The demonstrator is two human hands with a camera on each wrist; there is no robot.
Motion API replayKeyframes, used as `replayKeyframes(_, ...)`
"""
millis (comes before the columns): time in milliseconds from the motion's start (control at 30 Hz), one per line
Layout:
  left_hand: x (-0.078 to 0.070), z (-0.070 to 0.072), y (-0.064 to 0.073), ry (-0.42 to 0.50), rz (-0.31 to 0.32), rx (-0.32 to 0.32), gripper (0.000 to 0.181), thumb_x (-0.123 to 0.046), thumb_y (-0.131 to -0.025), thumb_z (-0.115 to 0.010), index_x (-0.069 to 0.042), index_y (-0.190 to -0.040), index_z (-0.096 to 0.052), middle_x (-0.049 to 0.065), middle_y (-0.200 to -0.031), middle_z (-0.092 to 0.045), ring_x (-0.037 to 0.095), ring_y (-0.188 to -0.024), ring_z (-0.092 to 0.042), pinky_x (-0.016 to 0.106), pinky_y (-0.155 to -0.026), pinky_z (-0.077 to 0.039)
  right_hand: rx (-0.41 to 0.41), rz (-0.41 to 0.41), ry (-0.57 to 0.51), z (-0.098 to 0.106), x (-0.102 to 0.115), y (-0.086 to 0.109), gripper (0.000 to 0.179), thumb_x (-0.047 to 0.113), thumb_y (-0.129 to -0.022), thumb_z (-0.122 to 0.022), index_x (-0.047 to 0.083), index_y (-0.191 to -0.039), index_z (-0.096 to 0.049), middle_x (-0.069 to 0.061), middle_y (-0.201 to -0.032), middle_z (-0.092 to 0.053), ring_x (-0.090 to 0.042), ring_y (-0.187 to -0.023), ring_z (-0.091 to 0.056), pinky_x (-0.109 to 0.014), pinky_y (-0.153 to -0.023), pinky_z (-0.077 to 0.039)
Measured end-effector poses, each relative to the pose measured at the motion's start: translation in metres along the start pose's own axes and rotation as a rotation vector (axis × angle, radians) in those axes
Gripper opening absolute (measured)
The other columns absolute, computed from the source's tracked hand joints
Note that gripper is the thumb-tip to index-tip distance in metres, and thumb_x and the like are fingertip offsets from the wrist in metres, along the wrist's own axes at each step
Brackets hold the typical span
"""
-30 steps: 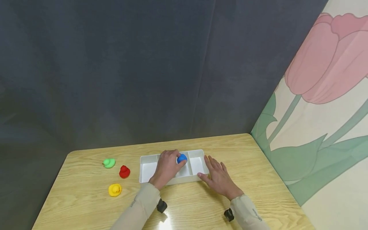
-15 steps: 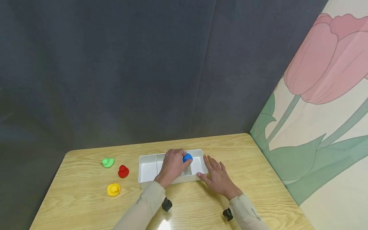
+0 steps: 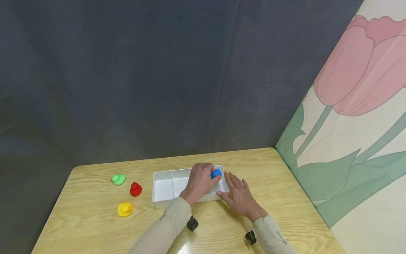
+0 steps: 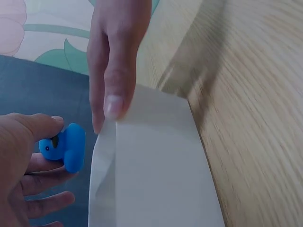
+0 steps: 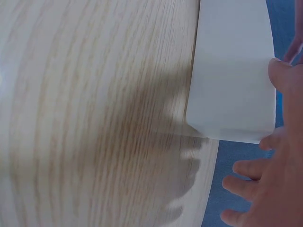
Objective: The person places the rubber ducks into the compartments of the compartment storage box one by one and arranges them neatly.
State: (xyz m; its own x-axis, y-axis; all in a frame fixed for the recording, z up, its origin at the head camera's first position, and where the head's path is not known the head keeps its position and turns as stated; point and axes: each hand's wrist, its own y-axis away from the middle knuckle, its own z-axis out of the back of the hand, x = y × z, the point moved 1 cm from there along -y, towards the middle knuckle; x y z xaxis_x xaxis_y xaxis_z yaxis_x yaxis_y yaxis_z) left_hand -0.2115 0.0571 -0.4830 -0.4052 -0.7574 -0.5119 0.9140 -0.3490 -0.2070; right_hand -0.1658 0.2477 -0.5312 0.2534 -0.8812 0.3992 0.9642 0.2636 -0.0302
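My left hand (image 3: 200, 179) pinches a blue rubber duck (image 3: 216, 174) between thumb and fingers. It holds the duck over the right-end compartment of a white divided tray (image 3: 163, 204). In the left wrist view the duck (image 4: 74, 147) shows an eye, and it is above the tray's rim. My right hand (image 3: 242, 199) lies against the tray's right end with its fingers extended. Its thumb (image 5: 280, 73) touches the near long rim, and a fingertip meets the end corner. The left hand hides part of the tray's middle.
On the wooden table (image 3: 82, 225) to the left lie a green duck (image 3: 118, 179), a red duck (image 3: 135, 189) and a yellow duck (image 3: 124, 209). A dark curtain (image 3: 142, 88) hangs behind the table, and a flowered cloth (image 3: 355, 141) rises on the right.
My left hand has carried the blue duck rightward along the tray, from a middle compartment to over the right-end one. My right hand stays at the tray's right end.
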Motion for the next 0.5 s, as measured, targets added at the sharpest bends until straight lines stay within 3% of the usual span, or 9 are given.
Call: replayKeyframes(500,-0.0054,-0.0094,-0.0033,-0.014,-0.010,0.001,0.031,-0.044,-0.096,-0.079,-0.015,-0.099,-0.069,-0.002,-0.101,-0.079,0.022,-0.110,-0.071,0.050,-0.121,-0.046,0.002,0.006,-0.028,0.0007,0.0004,0.0007,0.089,0.060,-0.105,-0.055,0.006,-0.169,-0.023,-0.026,-0.172,-0.033,-0.050,-0.159,-0.033,-0.079,-0.125,-0.020)
